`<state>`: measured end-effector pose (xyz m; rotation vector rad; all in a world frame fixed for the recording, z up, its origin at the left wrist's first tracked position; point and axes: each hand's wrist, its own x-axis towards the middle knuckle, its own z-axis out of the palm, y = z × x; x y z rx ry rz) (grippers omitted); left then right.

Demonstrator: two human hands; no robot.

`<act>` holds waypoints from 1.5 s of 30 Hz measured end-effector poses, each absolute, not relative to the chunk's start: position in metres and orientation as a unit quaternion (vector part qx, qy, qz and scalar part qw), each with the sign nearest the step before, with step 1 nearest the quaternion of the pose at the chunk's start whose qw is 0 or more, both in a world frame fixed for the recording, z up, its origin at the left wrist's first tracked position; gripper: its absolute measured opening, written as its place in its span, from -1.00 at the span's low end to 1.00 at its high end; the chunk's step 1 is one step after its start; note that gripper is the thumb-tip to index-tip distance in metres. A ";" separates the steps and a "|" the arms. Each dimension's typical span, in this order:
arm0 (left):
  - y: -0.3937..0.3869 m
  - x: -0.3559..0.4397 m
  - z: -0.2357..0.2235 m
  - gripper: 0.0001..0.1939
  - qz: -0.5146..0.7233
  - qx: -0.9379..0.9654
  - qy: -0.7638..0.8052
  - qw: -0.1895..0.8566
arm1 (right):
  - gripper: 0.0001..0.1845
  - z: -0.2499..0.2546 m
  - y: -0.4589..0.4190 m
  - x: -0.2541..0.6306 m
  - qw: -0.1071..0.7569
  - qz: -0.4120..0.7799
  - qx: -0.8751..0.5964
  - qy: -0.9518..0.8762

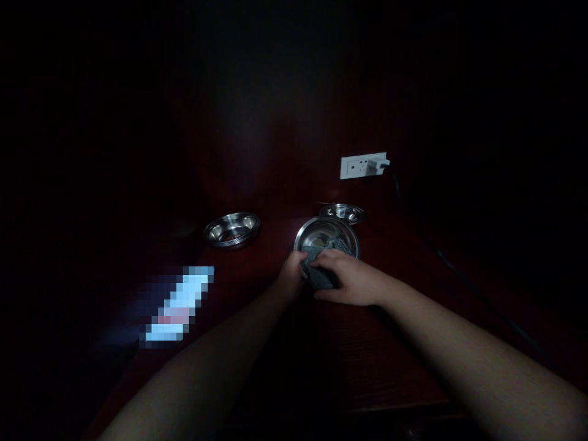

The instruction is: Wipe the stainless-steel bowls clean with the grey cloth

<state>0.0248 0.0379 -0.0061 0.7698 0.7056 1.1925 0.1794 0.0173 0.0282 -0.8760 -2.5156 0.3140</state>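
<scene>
A shiny steel bowl [316,231] is tilted toward me at the middle of the dark red table. My left hand [292,274] grips its near left rim, thumb over the edge. My right hand [344,275] presses a grey-green cloth [316,252] against the near rim and inside of the bowl, fingers closed on the fabric. Part of the cloth hangs over the front of the bowl. The bowl's underside and most of my left fingers are hidden.
Stacked steel bowls [232,231] stand to the left, and another steel dish [343,212] lies behind the held bowl. A bright blurred screen [179,306] is at the left. A wall socket [353,166] holds a plug; a dark cable [452,264] runs along the right.
</scene>
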 end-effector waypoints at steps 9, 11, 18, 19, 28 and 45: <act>0.039 0.026 -0.013 -0.68 0.548 0.405 0.278 0.677 | -0.78 0.026 0.027 0.180 0.252 0.146 -0.331 -0.898; 0.040 0.027 -0.013 -0.64 0.544 0.407 0.269 0.683 | -0.86 0.025 0.027 0.180 0.254 0.127 -0.344 -0.895; 0.038 0.029 -0.010 -0.75 0.536 0.433 0.260 0.676 | -0.96 0.026 0.026 0.178 0.262 0.082 -0.392 -0.878; 0.038 0.028 -0.011 -0.77 0.532 0.438 0.259 0.676 | -0.96 0.026 0.026 0.178 0.260 0.080 -0.396 -0.877; 0.038 0.026 -0.016 -0.70 0.528 0.462 0.249 0.667 | -0.89 0.029 0.022 0.177 0.266 0.046 -0.444 -0.854; 0.040 0.028 -0.018 -0.70 0.540 0.401 0.294 0.679 | -0.92 0.035 0.020 0.180 0.328 0.071 -0.409 -0.849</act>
